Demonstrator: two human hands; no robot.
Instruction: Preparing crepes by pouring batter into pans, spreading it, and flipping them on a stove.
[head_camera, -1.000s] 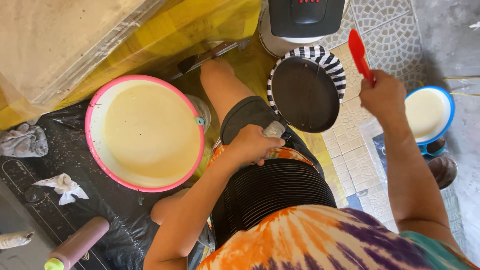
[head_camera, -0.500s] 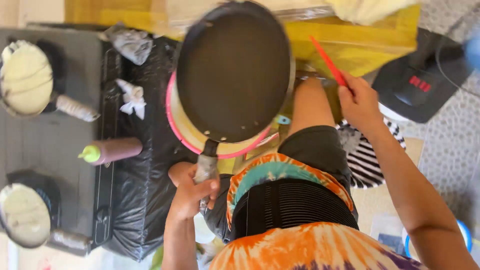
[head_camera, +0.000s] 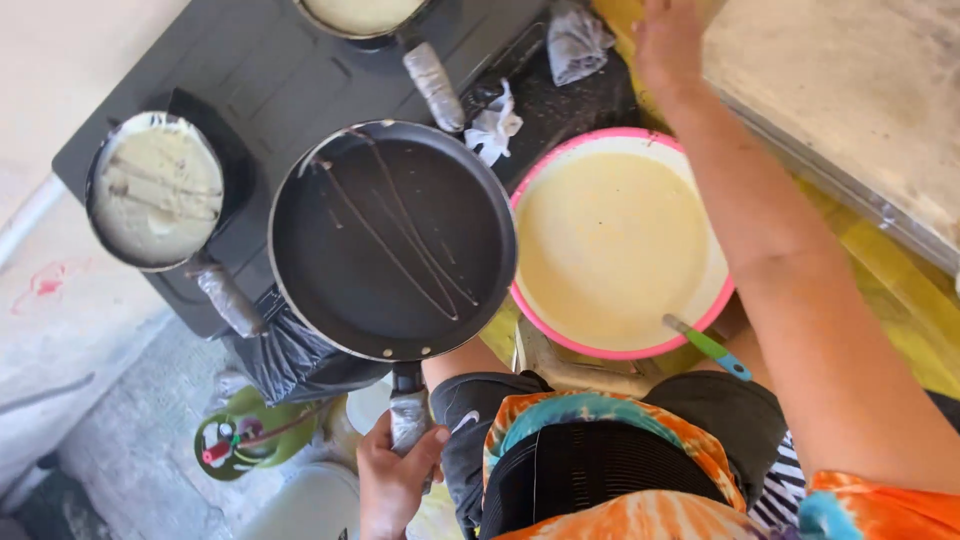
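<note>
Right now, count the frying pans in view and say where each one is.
3. A dark streaked frying pan held by its handle in the left hand; a batter-filled pan at left on the black stove; a third pan cut off by the top edge.

I see the frying pan (head_camera: 392, 240) held over the near edge of the stove (head_camera: 270, 90), its handle in my left hand (head_camera: 393, 482). Left of it a smaller pan (head_camera: 155, 190) sits on the stove; another pan (head_camera: 362, 14) sits behind. The batter bowl (head_camera: 618, 255) lies just right, a utensil (head_camera: 708, 346) resting on its near rim. My right hand (head_camera: 668, 38) reaches behind the bowl.
</note>
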